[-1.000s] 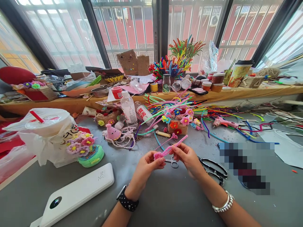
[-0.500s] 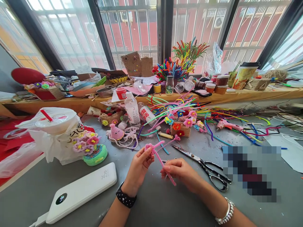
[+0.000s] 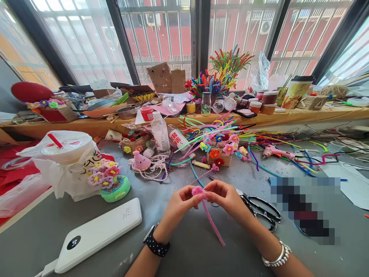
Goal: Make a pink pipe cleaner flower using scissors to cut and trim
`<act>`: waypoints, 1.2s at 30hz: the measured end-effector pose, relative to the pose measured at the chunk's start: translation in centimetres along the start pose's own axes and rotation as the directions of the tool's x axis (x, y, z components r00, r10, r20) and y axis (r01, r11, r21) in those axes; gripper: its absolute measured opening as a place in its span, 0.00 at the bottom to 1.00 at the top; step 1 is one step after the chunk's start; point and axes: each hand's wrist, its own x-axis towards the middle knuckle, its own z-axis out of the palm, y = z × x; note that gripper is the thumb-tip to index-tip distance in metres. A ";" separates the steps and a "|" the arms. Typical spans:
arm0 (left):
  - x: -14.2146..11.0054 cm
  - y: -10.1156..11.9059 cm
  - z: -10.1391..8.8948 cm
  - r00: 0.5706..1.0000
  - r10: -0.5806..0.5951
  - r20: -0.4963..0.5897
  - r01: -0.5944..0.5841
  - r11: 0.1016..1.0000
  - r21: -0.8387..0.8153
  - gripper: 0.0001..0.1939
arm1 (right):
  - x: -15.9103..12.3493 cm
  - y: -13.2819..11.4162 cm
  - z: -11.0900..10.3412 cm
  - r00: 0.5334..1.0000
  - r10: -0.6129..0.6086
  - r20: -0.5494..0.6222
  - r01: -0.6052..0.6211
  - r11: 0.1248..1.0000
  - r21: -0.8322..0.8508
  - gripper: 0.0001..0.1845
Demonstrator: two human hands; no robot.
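Observation:
A pink pipe cleaner point(image 3: 212, 223) is bent into a small looped flower shape at its top, with one long straight tail hanging down to the right. My left hand point(image 3: 182, 204) pinches the looped part from the left. From the right, my right hand point(image 3: 223, 195) pinches the same part, its fingertips close to those of the left. The fingers hide some of the loops. Behind my right hand lie black-handled scissors point(image 3: 264, 209) on the grey table point(image 3: 184, 254), their blades mostly covered by the hand.
A white power bank point(image 3: 100, 234) lies at the left, near a bagged drink cup point(image 3: 66, 154) and a green flower pot point(image 3: 115, 189). Farther back are a flower-trimmed basket point(image 3: 219, 157), loose pipe cleaners point(image 3: 276, 138), a pink glue gun point(image 3: 278, 152) and plastic bottles point(image 3: 160, 134).
My right hand has left the pipe cleaner's tail and moved up to the looped part, beside my left hand. The left hand has shifted slightly right, and the tail now hangs free.

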 end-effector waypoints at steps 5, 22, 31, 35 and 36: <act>0.2 -0.4 0.1 0.999 0.006 -0.032 -0.006 1.000 0.009 0.10 | -0.1 0.0 0.0 1.000 -0.011 0.020 0.012 0.999 -0.044 0.13; -0.3 0.2 0.1 0.989 -0.136 0.057 0.142 0.981 -0.135 0.10 | 0.0 -0.4 -0.5 0.992 0.015 0.124 -0.001 0.994 -0.106 0.12; 0.2 -0.2 -0.3 0.987 -0.160 -0.003 0.151 0.937 -0.314 0.09 | 0.1 -0.2 -0.3 0.968 -0.246 0.047 0.244 0.884 -0.400 0.06; 0.3 -0.3 -0.5 0.986 -0.164 -0.013 0.149 0.922 -0.358 0.08 | -0.4 -0.6 0.1 0.926 -0.364 0.103 0.368 0.803 -0.469 0.05; 0.3 -0.3 -0.5 0.986 -0.165 -0.009 0.151 0.921 -0.358 0.08 | -0.5 -0.6 0.1 0.921 -0.375 0.104 0.378 0.799 -0.468 0.04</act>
